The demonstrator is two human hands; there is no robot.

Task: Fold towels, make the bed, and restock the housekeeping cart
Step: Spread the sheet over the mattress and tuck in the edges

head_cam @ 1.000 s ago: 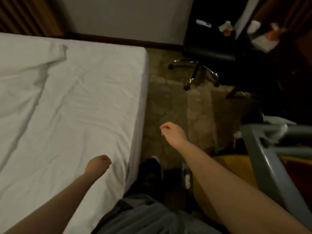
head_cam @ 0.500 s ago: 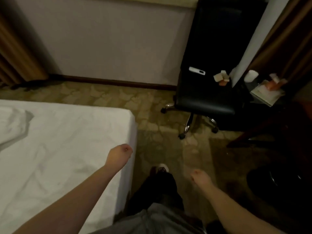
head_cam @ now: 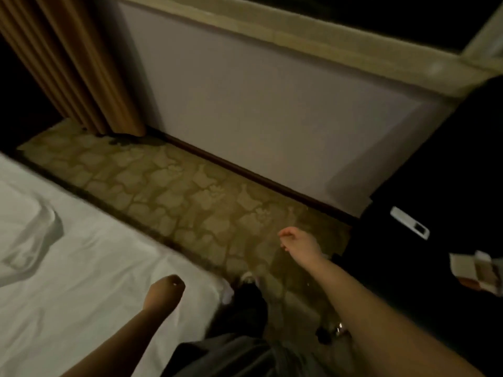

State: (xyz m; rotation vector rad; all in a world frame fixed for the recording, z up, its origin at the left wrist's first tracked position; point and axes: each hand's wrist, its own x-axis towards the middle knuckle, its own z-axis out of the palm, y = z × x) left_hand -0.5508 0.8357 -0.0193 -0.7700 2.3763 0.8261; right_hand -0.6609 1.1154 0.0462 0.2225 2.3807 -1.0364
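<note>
Grip: nothing held. Right hand (head_cam: pixel 298 244) loose, fingers slack, over carpet (head_cam: pixel 190 191), apart from bed. Left hand (head_cam: pixel 166 291) curled, fingers hidden behind knuckles; I cannot tell whether clenched. Bed (head_cam: pixel 89 281) lies left, edge running far-left to near-centre. Left hand above bed's near corner, so nearer. Rumpled sheet fold (head_cam: pixel 32 240) further left. I judge left hand leads.

I'm looking into a hotel-style bedroom: white-sheeted bed (head_cam: pixel 81 268) near left, patterned carpet (head_cam: pixel 190 200) beyond, pleated curtain (head_cam: pixel 81 63) far left, black chair (head_cam: pixel 435 186) right.
</note>
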